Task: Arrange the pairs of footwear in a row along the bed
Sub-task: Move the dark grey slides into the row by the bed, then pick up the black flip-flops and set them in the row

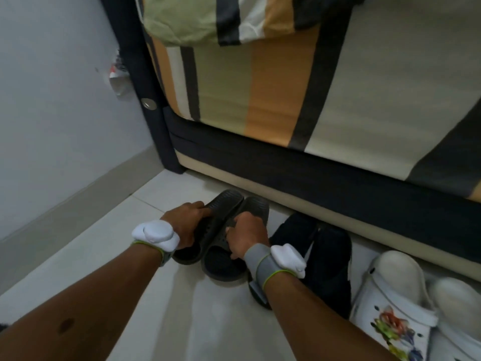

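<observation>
A pair of dark grey slides lies on the pale tiled floor beside the bed (325, 178), toes pointing at the bed. My left hand (186, 222) grips the left slide (223, 201) over its strap. My right hand (247, 235) grips the right slide (256, 207) the same way. The two slides touch side by side. To their right sits a pair of black shoes (330, 261), partly hidden by my right wrist. Further right stands a pair of white clogs (395, 285) with colourful charms, heels toward the bed.
A white wall (52, 100) with a grey skirting board closes off the left side. The dark bed post (156, 121) stands in the corner. A striped sheet and pillow (208, 19) cover the bed. Bare tiles (145, 282) stretch under my forearms.
</observation>
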{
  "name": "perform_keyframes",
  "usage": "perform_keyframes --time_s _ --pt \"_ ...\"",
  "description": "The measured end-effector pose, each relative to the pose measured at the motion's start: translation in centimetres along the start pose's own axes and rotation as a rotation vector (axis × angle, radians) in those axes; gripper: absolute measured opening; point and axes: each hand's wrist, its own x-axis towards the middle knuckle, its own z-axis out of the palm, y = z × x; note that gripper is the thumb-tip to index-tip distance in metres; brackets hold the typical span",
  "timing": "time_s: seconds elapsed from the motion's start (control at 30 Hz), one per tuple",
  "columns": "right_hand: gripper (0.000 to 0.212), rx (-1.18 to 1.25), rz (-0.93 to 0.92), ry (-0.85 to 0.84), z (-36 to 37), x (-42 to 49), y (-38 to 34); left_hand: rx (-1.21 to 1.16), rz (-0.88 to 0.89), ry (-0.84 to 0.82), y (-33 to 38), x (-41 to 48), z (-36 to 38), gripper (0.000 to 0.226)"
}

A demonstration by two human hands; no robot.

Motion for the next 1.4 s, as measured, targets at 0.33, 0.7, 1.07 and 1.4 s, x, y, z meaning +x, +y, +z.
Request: perform_keyframes --time_s 0.33,0.7,1.07,1.4 --pt "0.032 0.073 0.077 0.059 1.8 4.8 1.0 0.005 0.046 -0.024 -2.1 5.5 1.7 0.067" --pt "0.034 -0.175 -0.003 0.06 3.9 3.1 0.8 -0.133 0.016 -0.004 -2.1 2.3 2.8 0.08" --pt "0.045 -0.36 -0.421 -0.149 9.2 -7.3 -11.8 -0.233 -0.513 -0.026 -10.8 -18.7 -3.3 0.046" --pt "0.05 -0.685 -0.712 -0.472 24.3 -19.0 -16.1 -0.528 -0.933 -0.214 -15.6 -42.1 2.8 0.03"
